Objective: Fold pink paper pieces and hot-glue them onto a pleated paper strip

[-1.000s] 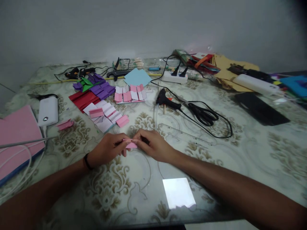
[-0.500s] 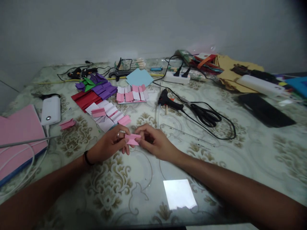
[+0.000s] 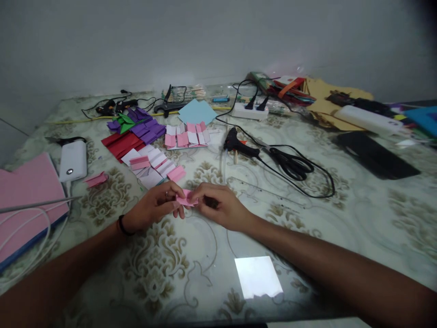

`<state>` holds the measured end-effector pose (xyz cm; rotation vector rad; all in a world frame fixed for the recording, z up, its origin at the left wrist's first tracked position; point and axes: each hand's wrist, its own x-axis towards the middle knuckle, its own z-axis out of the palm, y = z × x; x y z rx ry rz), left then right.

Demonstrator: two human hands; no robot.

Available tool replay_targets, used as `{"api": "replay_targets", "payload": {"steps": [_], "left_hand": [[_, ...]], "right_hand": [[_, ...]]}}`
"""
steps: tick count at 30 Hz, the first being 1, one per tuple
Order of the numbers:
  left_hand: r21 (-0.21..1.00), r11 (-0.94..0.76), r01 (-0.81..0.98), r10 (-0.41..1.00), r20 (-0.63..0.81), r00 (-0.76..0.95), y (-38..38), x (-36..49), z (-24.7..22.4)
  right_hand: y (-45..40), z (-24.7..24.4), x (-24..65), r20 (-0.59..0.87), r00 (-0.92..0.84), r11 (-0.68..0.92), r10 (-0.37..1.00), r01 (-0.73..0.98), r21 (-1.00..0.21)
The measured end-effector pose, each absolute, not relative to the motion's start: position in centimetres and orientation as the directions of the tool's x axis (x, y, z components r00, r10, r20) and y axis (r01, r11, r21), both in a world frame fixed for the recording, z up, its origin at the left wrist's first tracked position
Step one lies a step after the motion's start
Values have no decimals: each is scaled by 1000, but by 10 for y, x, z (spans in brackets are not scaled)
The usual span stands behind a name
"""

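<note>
- Where's the work, on that big flowered table [image 3: 307, 255]?
- Centre of the frame: left hand [image 3: 155, 205] and right hand [image 3: 221, 207], both pinching a small pink paper [image 3: 185, 201] between them.
- How should it be creased?
- I'd hold the left end still, line up the edges, then press along the fold with the right hand.
- Anything changed?
- Half a second ago its face showed flat; now it looks bent.
</note>
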<state>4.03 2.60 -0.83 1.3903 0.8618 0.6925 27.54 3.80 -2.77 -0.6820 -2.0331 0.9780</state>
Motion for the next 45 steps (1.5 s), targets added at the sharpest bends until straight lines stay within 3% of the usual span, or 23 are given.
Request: {"api": "replay_targets", "payload": {"steps": [9,14,17,22,26,30,36,45], "left_hand": [[987,72,144,868,-134,478,26,46,-8],[985,28,169,869,-108,483,25,46,-8],[978,-40,202,866,-67,496,23,46,-11],[965,-104,241,860,-35,508,22,44,-15],[956,-43,290,851,-117,513,22,45,-11],[889,-117,443,842,-148,519,23,48,-3],[842,-147,518,849,-161,503,22,48,0],[819,-200,537,820,-160,550,22,47,0]], "right_hand": [[39,-24,276,377,-617,552,691,115,-826],[37,-25,274,162,-547,293,821,161,-942],[38,-26,273,90,-558,237,825,196,-952],[41,-22,274,90,-612,325,786,285,-902],[41,-21,276,159,-669,404,726,228,-886],[41,-23,277,244,-691,491,680,183,-852],[42,-25,276,303,-709,573,636,171,-801],[41,-24,276,351,-686,584,637,133,-801]]}}
